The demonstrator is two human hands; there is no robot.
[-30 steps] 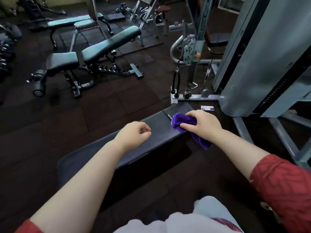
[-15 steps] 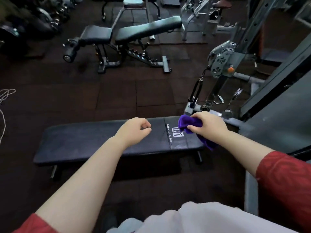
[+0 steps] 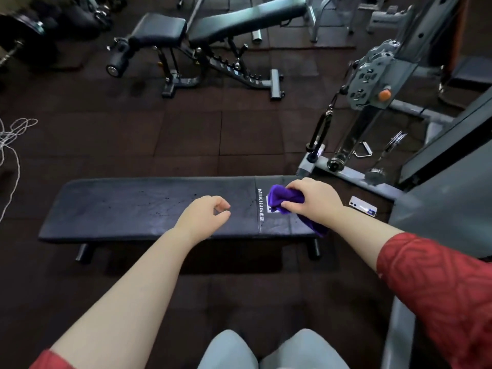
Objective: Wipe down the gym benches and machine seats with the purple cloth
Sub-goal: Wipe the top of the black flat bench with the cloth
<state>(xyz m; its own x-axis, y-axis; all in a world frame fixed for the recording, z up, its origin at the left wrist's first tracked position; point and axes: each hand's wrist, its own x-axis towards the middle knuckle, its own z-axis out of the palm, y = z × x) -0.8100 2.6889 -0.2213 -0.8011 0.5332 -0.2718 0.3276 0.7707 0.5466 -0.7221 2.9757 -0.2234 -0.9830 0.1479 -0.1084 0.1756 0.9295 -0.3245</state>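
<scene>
1. Fingers of the right hand (image 3: 315, 201) are closed round the bunched cloth (image 3: 285, 199), thumb underneath, pressing it on the bench (image 3: 138, 206) at the pad's 3 o'clock end.
2. Cloth covers part of the white logo printed there; a purple tail trails from under the wrist toward 5 o'clock and hangs over the pad's near edge.
3. Left hand (image 3: 205, 217) is loosely curled, thumb and forefinger almost meeting, with nothing in it; it is over the pad's middle, whether touching or just above I cannot tell.
4. Bench pad is dark, flat and long, running 9 to 3 o'clock across the view, with specks scattered near its centre and short legs showing under the near edge.
5. Phone (image 3: 363, 206) lies on the floor just beside the bench's 3 o'clock end.
6. Cable machine (image 3: 372, 75) stands at 2 o'clock, its grey base near that bench end.
7. Adjustable bench (image 3: 213, 25) sits at 12 o'clock, well apart.
8. White cord (image 3: 12, 145) lies tangled on the floor at 9 o'clock.
9. Red sleeves cover both upper arms.
</scene>
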